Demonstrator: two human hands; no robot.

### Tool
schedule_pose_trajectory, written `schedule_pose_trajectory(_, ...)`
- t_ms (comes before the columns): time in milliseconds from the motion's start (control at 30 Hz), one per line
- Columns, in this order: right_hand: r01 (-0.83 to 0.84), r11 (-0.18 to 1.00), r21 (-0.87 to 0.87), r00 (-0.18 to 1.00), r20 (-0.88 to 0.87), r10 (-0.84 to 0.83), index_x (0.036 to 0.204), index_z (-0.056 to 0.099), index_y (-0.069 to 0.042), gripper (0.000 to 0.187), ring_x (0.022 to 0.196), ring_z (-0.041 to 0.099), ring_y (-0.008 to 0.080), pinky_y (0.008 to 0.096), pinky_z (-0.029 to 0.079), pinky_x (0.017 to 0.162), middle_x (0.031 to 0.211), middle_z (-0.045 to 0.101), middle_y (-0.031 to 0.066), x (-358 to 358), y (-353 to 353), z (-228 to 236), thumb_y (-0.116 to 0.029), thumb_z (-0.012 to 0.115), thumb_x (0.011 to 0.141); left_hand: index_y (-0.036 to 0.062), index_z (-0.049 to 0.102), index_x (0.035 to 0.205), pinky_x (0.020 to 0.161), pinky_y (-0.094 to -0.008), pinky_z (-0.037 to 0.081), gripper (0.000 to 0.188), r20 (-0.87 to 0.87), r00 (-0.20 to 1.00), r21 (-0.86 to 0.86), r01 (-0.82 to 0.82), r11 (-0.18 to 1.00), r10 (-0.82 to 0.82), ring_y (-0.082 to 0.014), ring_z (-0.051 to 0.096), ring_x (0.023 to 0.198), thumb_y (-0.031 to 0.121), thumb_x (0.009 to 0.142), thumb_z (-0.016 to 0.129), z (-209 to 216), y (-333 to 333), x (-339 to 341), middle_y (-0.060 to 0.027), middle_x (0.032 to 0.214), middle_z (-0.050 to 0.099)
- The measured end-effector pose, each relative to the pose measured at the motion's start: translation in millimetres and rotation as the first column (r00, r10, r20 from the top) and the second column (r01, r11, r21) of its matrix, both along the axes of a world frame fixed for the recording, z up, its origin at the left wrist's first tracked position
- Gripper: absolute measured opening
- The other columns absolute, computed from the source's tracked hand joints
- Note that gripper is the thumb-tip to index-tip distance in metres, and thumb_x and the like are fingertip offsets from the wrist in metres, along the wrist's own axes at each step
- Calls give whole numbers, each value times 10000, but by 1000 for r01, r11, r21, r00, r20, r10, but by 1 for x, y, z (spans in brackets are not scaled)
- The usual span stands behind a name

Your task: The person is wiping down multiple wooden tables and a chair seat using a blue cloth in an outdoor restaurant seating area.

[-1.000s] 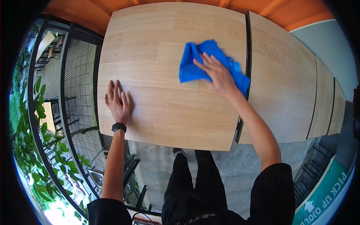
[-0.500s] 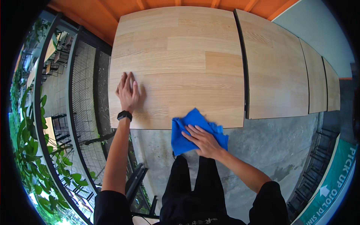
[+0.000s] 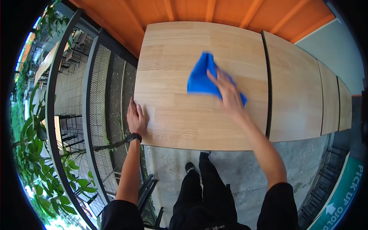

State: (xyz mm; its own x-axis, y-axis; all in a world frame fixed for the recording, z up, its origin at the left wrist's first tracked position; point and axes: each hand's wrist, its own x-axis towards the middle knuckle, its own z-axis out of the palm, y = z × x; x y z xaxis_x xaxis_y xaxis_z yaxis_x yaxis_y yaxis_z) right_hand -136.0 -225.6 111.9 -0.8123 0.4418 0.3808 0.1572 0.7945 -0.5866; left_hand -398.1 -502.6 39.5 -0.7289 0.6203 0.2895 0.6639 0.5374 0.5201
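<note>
A blue cloth (image 3: 203,78) lies across the middle of the pale wooden table (image 3: 172,50), partly bunched up. My right hand (image 3: 229,92) is on the cloth's right part and holds it; its fingers are smeared by motion. At the table's left edge rests my left hand (image 3: 136,118), nothing in it, fingers stretched forward and slightly apart. A dark watch (image 3: 135,136) is on that wrist.
More wooden tables (image 3: 295,84) continue to the right past a dark gap. An orange ribbed wall (image 3: 191,10) stands behind. Metal railing and mesh (image 3: 100,99) with leafy plants (image 3: 34,142) run along the left. Stacked dark stools (image 3: 326,176) and a green sign (image 3: 341,199) are at the right.
My right hand has carried the blue cloth from the table's front edge forward onto its middle. My left hand has shifted to the table's left edge. The view has tilted and shifted.
</note>
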Motion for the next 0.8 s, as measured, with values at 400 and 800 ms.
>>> schedule_pose_trajectory(400, 106, 933, 343, 986, 88, -144, 1459, 446, -155, 547, 1395, 387, 314, 419, 330, 1148, 1470, 459, 167, -146, 223, -92, -303, 600, 955, -54, 438, 1400, 1042, -405, 420, 462, 127, 992, -28, 28, 999, -25, -385, 548, 1235, 221, 1032, 389, 8, 12, 2, -274, 1332, 553)
schedule_pose_trajectory(800, -227, 973, -38, 948, 222, 230, 1492, 396, -128, 873, 1408, 365, 370, 496, 270, 1183, 1505, 414, 183, -17, -14, -64, -13, 652, 666, -56, 392, 1431, 1041, -414, 425, 512, 153, 988, -59, 44, 997, -34, -411, 537, 1242, 236, 1013, 436, 10, 5, -4, -292, 1347, 533)
